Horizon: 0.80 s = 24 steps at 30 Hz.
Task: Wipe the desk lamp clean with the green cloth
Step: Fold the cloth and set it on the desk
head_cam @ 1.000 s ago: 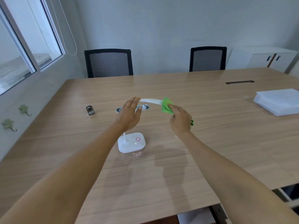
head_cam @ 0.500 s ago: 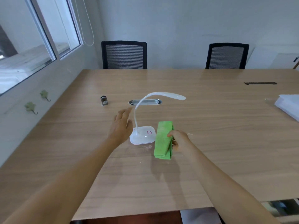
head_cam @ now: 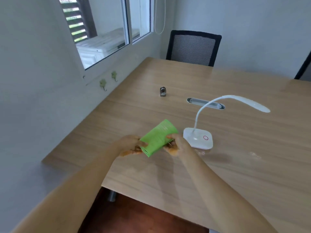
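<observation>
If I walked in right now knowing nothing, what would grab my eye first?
The bright green cloth, folded and held above the wooden table by the left hand and right hand. Just right of it stands a white desk lamp, its curved neck arching off to the right.

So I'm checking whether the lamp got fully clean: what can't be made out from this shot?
Head view only:
- Underside of the lamp head: faces the table, hidden.
- Lamp base: any dust too small, picture blurred.
- Near part of the green cloth: partly covered by the left hand and right hand.
- Second chair: cut off by the right edge.
- Small metal object: too small to identify.
</observation>
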### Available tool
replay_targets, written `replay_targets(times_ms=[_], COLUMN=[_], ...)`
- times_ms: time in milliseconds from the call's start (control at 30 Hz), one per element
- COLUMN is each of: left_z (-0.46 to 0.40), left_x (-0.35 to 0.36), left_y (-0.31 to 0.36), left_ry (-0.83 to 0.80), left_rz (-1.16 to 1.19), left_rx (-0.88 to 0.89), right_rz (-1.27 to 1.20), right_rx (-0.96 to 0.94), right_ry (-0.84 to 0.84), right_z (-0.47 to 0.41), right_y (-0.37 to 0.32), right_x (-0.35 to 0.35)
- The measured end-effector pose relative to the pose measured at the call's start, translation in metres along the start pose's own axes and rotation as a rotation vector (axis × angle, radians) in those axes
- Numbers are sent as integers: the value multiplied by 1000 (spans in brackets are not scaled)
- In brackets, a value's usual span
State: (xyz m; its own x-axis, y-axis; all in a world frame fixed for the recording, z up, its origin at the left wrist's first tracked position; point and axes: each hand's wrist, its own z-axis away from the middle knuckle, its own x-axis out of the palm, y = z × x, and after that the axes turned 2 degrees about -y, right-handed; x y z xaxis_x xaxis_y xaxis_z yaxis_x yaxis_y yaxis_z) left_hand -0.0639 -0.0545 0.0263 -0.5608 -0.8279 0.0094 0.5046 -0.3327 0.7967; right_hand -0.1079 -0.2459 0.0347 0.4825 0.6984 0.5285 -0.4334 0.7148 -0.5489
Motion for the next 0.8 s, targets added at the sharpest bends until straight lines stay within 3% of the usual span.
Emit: replay_targets(times_ms=[233, 433, 600, 800], left_z=[17, -4, -20, -31], left_x=[-73, -105, -106, -103], left_y=[-10, -16, -22, -22], left_ry=[185, 435, 729, 741], left_rz=[49, 57, -366, -658], left_rx=[-160, -86, 53, 51], right_rz=[261, 538, 665, 935], right_rx=[21, 15, -57, -220], right_ry=[5, 54, 109, 176], right_z=[-35, -58, -76, -78], right_y=[25, 43, 52, 58], right_x=[36, 44, 46, 38])
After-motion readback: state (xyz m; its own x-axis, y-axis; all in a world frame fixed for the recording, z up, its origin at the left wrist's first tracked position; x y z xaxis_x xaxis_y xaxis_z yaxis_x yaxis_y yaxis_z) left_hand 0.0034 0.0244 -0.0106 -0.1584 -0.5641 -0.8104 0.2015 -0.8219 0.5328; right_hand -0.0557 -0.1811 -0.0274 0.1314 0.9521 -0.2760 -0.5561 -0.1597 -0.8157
